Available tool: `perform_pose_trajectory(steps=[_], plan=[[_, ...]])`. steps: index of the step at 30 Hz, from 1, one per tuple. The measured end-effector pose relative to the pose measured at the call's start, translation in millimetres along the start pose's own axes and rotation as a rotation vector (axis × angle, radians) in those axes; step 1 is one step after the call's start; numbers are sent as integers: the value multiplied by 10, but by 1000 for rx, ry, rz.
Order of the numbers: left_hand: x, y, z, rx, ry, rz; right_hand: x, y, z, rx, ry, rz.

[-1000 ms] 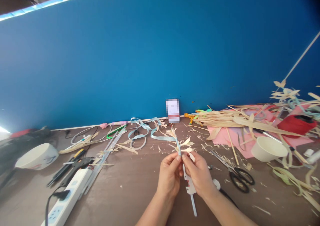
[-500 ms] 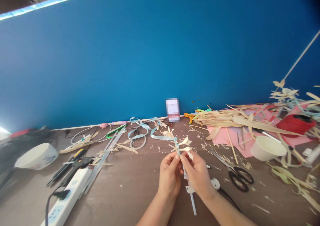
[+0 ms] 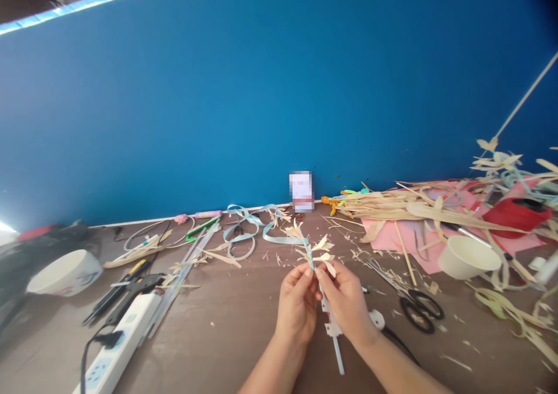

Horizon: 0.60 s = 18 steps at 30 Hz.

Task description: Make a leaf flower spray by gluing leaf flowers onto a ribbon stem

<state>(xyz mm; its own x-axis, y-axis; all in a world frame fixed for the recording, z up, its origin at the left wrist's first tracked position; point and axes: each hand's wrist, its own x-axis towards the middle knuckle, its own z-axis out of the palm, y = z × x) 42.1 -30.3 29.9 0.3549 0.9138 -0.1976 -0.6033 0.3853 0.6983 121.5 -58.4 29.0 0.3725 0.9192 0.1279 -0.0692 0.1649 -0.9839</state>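
A little stem [image 3: 308, 253] with pale leaves and blue wrap is pinched between the thumbs and fingers of the left hand [image 3: 295, 307] and the right hand [image 3: 349, 304], near the middle of the brown table [image 3: 226, 324]. Both hands are curled nearly closed. A white bowl [image 3: 65, 275] is seen far left, a pale cup [image 3: 464, 261] on the right; what is in them cannot be clearly told.

Nothing legible here, tbh. The card [image 3: 301, 190] by the back edge of the desk [image 3: 226, 324] is pixelated, so it's just pale blocks with a reddish band. The bowl [image 3: 65, 273] near the left edge has bluish and reddish marks, but I can't make out any letters.
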Motion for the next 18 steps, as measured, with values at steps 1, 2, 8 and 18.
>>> perform_pose_trajectory(steps=[1,2,8,18], plan=[[3,-1,-4,1,-2,-4,3,-9,-4,2,2,2],[6,-1,-8,2,-6,-10,4,-18,-7,2,3,2],[9,-1,-10,-18,-24,-2,5,-14,-7,56,-29,24],[3,-9,-16,22,-20,13,18,76,-29,0,-45,5]])
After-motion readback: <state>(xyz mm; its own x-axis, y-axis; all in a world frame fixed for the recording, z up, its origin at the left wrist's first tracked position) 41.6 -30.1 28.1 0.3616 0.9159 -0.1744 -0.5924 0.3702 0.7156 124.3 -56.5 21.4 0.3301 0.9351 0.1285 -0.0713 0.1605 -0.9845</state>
